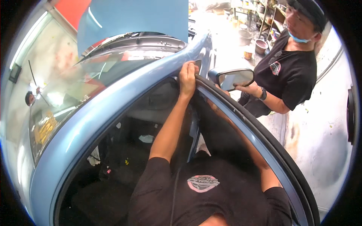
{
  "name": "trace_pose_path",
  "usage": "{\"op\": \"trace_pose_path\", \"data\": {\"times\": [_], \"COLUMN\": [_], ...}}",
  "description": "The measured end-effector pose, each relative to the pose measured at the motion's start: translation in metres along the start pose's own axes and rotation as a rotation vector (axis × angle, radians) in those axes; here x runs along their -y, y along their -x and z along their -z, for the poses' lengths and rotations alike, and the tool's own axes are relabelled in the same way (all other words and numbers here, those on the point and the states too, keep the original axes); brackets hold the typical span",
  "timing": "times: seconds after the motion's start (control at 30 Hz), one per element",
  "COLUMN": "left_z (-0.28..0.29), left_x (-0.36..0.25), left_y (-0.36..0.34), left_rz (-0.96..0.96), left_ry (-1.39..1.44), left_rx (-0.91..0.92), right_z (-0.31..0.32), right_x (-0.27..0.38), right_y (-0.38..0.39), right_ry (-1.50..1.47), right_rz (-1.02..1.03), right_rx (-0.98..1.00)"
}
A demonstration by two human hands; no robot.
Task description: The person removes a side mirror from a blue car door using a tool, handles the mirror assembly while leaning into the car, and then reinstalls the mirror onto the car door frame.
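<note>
In front of me is a light blue car with its door swung out. My left hand is closed at the front corner of the door frame, fingers bent over its edge beside the windscreen pillar. My right arm passes behind the door's window frame, and my right hand shows dimly near the side mirror; its fingers are hidden. At the right stands a person in a black shirt. That person's hand touches the mirror's lower edge.
The car's bonnet is raised at the back left. Behind the door, buckets and tubs stand by a loaded shelf. A pale stained wall runs along the right. Small scraps lie inside the dark cabin.
</note>
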State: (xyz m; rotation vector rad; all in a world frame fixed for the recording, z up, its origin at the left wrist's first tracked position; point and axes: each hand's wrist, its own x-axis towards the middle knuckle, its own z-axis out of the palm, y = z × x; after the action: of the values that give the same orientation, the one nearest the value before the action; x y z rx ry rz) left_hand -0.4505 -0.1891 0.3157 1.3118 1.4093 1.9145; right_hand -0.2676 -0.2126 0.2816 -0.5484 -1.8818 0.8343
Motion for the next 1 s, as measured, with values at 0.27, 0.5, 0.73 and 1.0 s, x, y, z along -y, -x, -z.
{"op": "trace_pose_path", "data": {"times": [0.27, 0.5, 0.73, 1.0], "left_z": [-0.056, -0.035, 0.025, 0.168], "left_x": [-0.126, -0.071, 0.026, 0.136], "left_y": [-0.151, -0.267, -0.317, -0.377], "left_rz": [0.021, 0.226, 0.236, -0.036], "left_ry": [-0.163, -1.658, -2.012, -1.673], "left_rx": [-0.060, 1.070, 1.306, 0.925], "right_z": [0.024, 0.020, 0.030, 0.035], "right_x": [-0.008, -0.002, 0.001, 0.057], "right_y": [0.023, 0.010, 0.001, -0.021], "right_ry": [0.069, -0.121, 0.220, 0.108], "right_rz": [-0.122, -0.295, -0.146, -0.239], "right_rx": [0.083, 0.097, 0.038, 0.120]}}
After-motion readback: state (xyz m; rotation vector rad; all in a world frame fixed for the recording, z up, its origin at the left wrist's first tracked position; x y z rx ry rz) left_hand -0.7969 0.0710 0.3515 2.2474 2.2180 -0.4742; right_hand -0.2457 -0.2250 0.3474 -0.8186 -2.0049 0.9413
